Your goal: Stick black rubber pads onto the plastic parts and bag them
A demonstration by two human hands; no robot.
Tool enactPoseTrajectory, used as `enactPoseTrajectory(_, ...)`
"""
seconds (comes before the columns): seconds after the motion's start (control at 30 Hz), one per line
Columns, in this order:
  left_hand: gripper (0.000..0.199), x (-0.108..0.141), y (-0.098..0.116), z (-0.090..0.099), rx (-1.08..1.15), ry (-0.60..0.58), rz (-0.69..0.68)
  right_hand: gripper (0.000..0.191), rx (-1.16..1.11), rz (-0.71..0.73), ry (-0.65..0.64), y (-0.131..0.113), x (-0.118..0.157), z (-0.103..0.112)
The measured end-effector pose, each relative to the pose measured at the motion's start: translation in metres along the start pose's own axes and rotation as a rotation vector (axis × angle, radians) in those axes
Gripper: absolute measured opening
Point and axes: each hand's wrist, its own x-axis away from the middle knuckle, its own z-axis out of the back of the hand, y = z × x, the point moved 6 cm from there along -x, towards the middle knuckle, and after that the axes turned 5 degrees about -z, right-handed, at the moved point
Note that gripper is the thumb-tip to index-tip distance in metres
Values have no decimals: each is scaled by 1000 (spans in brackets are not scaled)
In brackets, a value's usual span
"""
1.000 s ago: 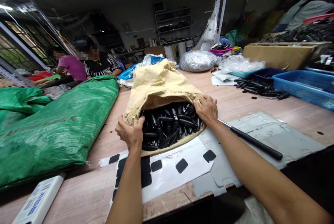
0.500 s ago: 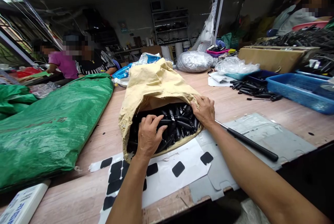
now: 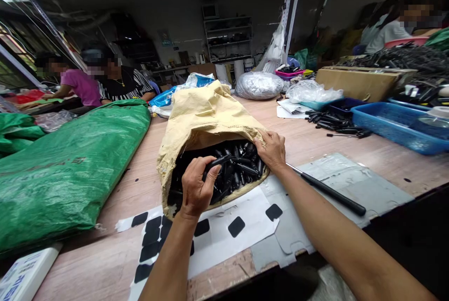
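Yellow cloth sack (image 3: 213,109): saw it lying on the desk (image 3: 301,144), mouth open toward the camera, crammed with slim black parts (image 3: 242,166). Pinched one black piece (image 3: 216,160) between thumb and fingers of the left hand (image 3: 197,184), just inside the sack mouth, above the rest of the load. Gripped the right rim of the mouth with the right hand (image 3: 272,149), fingers closed over the cloth edge.

Under and in front of the mouth: spotted a white sheet (image 3: 217,249) with rounded black squares (image 3: 236,227) on it. To the right of that, saw a grey sheet (image 3: 372,186), with a black-handled rod (image 3: 333,193) lying across it, metal end near the right hand.

Left side: saw a big green sack (image 3: 80,160), near the yellow one but apart from it, plus a white box (image 3: 30,273) at the near-left corner. Far right: counted one blue tray (image 3: 396,128) beside a loose black pile (image 3: 338,124), then a cardboard box (image 3: 358,83) behind. Past the yellow sack: noted a clear stuffed bag (image 3: 259,84) and a blue-and-white sack (image 3: 196,81). Also saw a person in purple (image 3: 80,86) and a person in stripes (image 3: 122,84) beyond the green sack. Couldn't tell exact type of the black parts.
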Motion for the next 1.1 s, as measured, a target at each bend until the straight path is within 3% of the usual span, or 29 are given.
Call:
enactPoseTrajectory(0.2,17,6,20,-15,66,-139,-204,45,12,-4,-8,2,0,-2)
enactPoseTrajectory(0.33,14,7,14,-12,57,-78,-157,45,10,-14,-10,3,0,-2)
enactPoseTrajectory(0.43,13,7,19,-12,106,-79,-197,45,5,-9,-8,3,0,-2)
enactPoseTrajectory(0.67,26,23,58,-55,281,-364,-420,45,-3,19,-2,2,0,0)
enactPoseTrajectory(0.8,32,31,66,-70,293,-469,-437,44,1,25,4,2,0,0)
enactPoseTrajectory(1.1,33,29,55,-68,242,-477,-393,44,3,31,7,3,0,-2)
